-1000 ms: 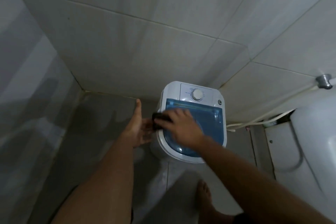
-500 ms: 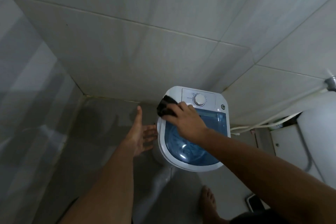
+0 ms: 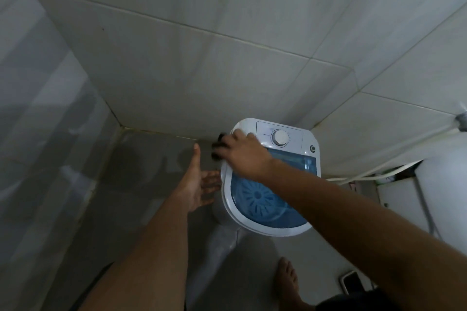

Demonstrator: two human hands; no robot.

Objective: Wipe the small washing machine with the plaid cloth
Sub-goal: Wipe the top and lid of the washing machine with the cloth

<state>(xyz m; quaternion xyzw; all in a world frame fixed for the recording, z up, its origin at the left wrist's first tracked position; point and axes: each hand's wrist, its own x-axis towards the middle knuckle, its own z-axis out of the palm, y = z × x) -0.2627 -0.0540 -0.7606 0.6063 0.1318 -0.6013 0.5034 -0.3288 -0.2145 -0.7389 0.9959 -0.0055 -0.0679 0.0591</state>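
The small white washing machine (image 3: 307,141) stands in the tiled corner, with a clear blue lid (image 3: 262,199) and a white dial (image 3: 280,137) on its back panel. My right hand (image 3: 243,153) presses a dark cloth (image 3: 217,149) onto the machine's back left corner; only a dark bunch of the cloth shows past my fingers, and its pattern is too dim to make out. My left hand (image 3: 198,182) hovers open beside the machine's left side, fingers spread toward it, holding nothing.
Tiled walls close in behind and to the left. A white hose (image 3: 374,171) runs along the floor at the right toward a white fixture (image 3: 444,197). My bare foot (image 3: 286,280) and a phone (image 3: 351,283) rest on the floor below the machine.
My right hand has slid the cloth from the lid's left edge up and back to the machine's back left corner. My left hand has stayed open beside the machine.
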